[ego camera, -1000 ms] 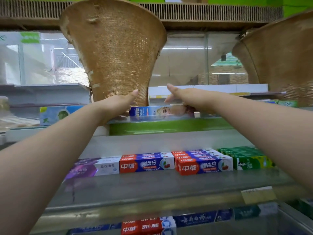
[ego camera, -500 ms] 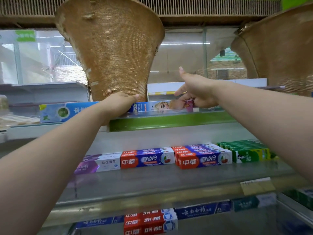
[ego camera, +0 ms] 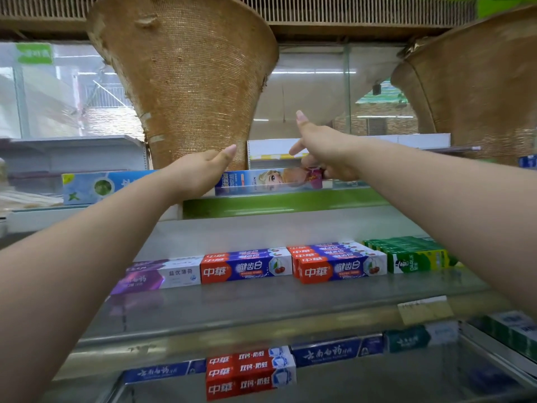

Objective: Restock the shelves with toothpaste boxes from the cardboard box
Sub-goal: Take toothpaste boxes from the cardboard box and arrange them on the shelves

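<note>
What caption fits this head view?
Left hand and right hand steady a box on the top shelf.

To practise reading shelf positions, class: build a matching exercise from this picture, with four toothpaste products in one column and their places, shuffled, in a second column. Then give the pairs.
Column one
1. cartoon box
2. purple-and-white box
3. green boxes
4. red-and-white stack

Column two
A. middle shelf, right end
B. lowest shelf in view
C. top shelf, between left hand and right hand
D. middle shelf, left end

Pairs: 1-C, 2-D, 3-A, 4-B
</note>
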`<state>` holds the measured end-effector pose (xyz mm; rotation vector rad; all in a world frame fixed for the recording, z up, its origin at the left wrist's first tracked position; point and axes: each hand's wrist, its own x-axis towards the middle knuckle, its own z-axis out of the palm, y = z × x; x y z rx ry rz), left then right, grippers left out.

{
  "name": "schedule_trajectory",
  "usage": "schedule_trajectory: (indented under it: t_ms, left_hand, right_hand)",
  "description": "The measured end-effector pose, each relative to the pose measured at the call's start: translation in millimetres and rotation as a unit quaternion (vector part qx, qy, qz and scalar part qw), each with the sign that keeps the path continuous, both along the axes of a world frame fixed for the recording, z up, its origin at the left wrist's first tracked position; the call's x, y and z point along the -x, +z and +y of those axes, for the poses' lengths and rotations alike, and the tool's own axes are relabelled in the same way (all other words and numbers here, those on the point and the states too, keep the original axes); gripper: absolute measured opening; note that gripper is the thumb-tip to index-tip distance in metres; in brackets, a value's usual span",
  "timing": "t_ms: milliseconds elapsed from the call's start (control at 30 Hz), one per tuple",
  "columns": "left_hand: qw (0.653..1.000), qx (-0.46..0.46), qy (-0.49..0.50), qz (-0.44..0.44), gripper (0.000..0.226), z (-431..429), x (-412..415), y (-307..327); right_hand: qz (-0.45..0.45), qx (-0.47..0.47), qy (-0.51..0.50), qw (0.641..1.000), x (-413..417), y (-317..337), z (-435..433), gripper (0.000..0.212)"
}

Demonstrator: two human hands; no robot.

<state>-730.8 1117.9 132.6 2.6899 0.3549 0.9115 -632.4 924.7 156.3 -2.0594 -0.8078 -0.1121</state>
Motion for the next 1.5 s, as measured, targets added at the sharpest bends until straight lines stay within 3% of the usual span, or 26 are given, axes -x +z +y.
schedule_trajectory:
  t_ms: [200, 367, 567, 633, 867, 933, 1067, 1133, 1367, 1500]
  left_hand:
    - [0.991, -0.127, 0.002, -0.038, 0.041, -8.2, 1.5, -15.8]
    - [0.969, -0.209, 0.006, -0.127, 0.046, -32.2, 5.7, -30.5]
    - [0.905, -0.337, -0.161, -0.203, 0.043, -84.3, 3.7, -81.5]
    - [0.909, -0.318, -0.219, -0.158, 0.044, -104.8, -0.7, -115.3]
    - [0.958, -0.163, -0.235, 0.014, 0.050, -150.8, -2.8, -220.1]
    - [0.960, -0.127, -0.241, 0.063, 0.049, -170.6, 2.3, -260.8]
    - [0.952, -0.060, -0.237, 0.183, 0.050, -215.5, 16.2, -357.8]
    - [0.945, -0.028, -0.226, 0.236, 0.037, -239.7, 23.7, -409.8]
    - [0.893, 0.107, -0.210, 0.383, 0.030, -335.1, 59.9, -603.7]
    - [0.877, 0.146, -0.185, 0.419, 0.028, -356.0, 74.1, -687.4]
  right_hand:
    - [-0.043, -0.008, -0.014, 0.999, 9.6, -8.3, -5.6, 0.080]
    - [-0.092, -0.025, -0.029, 0.995, 17.1, -19.3, -21.0, 0.072]
    - [-0.225, -0.013, -0.056, 0.973, 25.7, -62.5, -31.1, 0.050]
    - [-0.254, 0.006, -0.056, 0.966, 30.3, -90.8, -39.0, 0.045]
    - [-0.276, 0.072, -0.035, 0.958, 48.1, -178.6, -86.1, 0.040]
    - [-0.236, 0.073, -0.034, 0.968, 45.3, -215.9, -108.0, 0.031]
    - [-0.056, 0.126, -0.062, 0.989, 33.5, -322.0, -149.3, 0.048]
    - [0.052, 0.130, -0.057, 0.989, 38.1, -384.8, -175.8, 0.051]
    - [0.271, 0.183, -0.048, 0.944, 59.6, -593.2, -279.3, 0.051]
    - [0.338, 0.177, -0.049, 0.923, 73.4, -675.9, -302.2, 0.051]
